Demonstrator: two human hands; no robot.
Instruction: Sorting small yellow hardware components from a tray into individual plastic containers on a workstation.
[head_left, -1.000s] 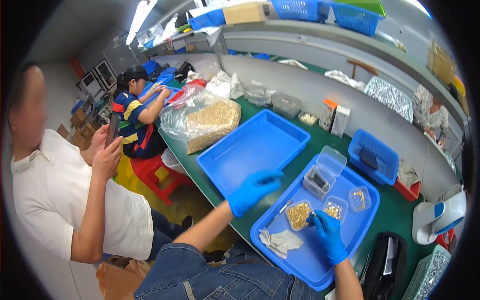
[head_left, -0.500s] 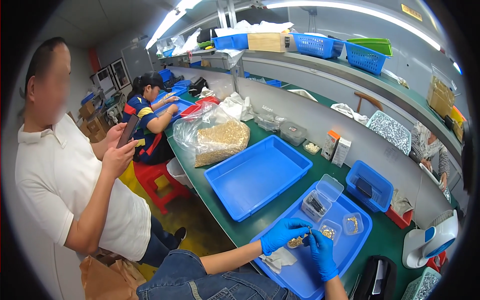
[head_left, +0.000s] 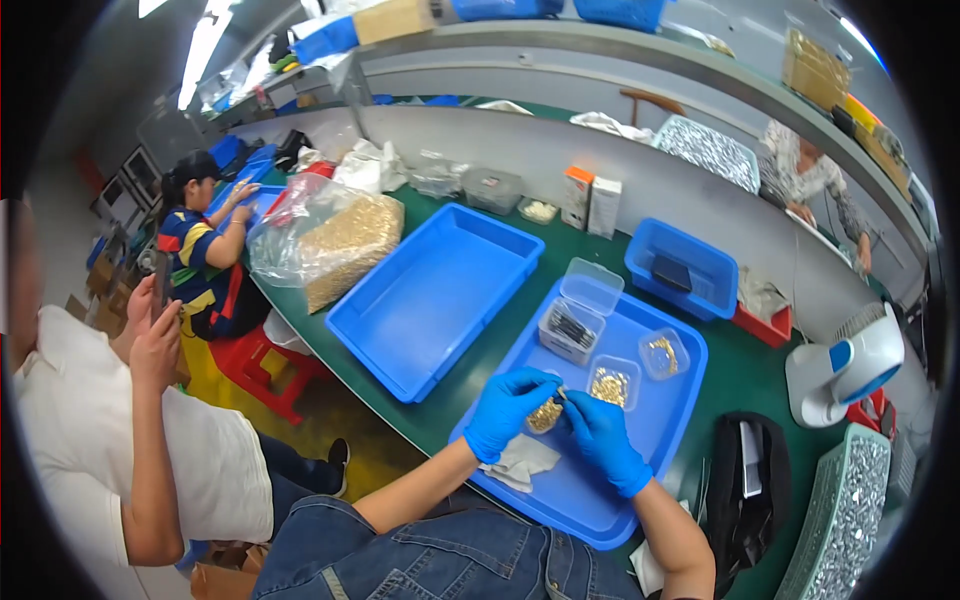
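Note:
My left hand (head_left: 510,412) and my right hand (head_left: 608,440), both in blue gloves, meet fingertip to fingertip over a blue tray (head_left: 655,450). Pinched between them is a small metal part (head_left: 561,395), too tiny to make out in detail. Just below the fingers is a container of gold-coloured pieces (head_left: 543,418), partly hidden by my hands. Beyond it stand a clear tub of gold pieces (head_left: 612,382) and a clear tub with fewer pieces (head_left: 664,353). A lidded clear box (head_left: 570,332) holds dark slim items, its lid up. A white cloth (head_left: 522,462) lies by my left wrist.
An empty blue tray (head_left: 435,300) lies farther left, beside a bag of gold pieces (head_left: 350,240). On the right are a blue basket (head_left: 680,270), a white fan-like device (head_left: 845,365) and a black pouch (head_left: 748,490). A person with a phone (head_left: 160,285) stands left; others sit beyond.
My view has swung right and down, so the bench things shift left and up in the picture. My hands stay together over the tray, still pinching the small part.

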